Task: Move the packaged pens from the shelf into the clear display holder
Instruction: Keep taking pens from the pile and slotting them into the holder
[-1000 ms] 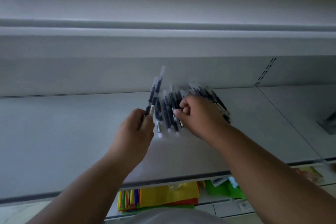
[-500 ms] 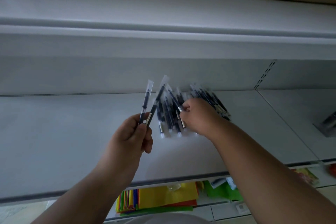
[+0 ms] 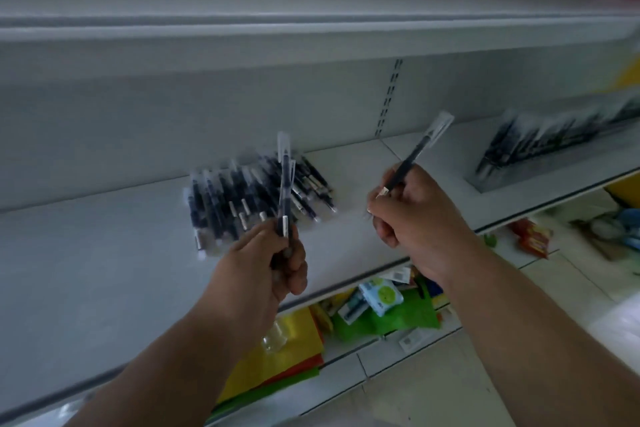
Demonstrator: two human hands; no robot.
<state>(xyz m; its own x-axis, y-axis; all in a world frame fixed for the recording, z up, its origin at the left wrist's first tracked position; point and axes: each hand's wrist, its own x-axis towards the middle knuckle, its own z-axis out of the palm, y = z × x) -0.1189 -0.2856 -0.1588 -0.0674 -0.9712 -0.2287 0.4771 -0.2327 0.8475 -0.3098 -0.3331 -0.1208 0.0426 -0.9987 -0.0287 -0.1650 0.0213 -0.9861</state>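
A pile of dark pens in clear sleeves point(image 3: 242, 194) lies on the white shelf point(image 3: 104, 253). My left hand point(image 3: 266, 270) grips two packaged pens point(image 3: 284, 184) upright in front of the pile. My right hand point(image 3: 419, 218) holds one packaged pen point(image 3: 420, 146) slanted up to the right, away from the pile. The clear display holder point(image 3: 554, 146), blurred, stands at the right on the shelf with several dark pens in it.
An upper shelf point(image 3: 311, 28) overhangs the work area. Below the shelf edge lie coloured paper sheets point(image 3: 284, 357), green sheets point(image 3: 391, 319) and small packets. Red packets point(image 3: 531, 239) sit on the lower right. A slotted upright point(image 3: 388, 97) divides the back panel.
My right hand has lifted one pen off the pile and moved right with it. The view has swung right, bringing the display holder into sight. My left hand keeps its pens.
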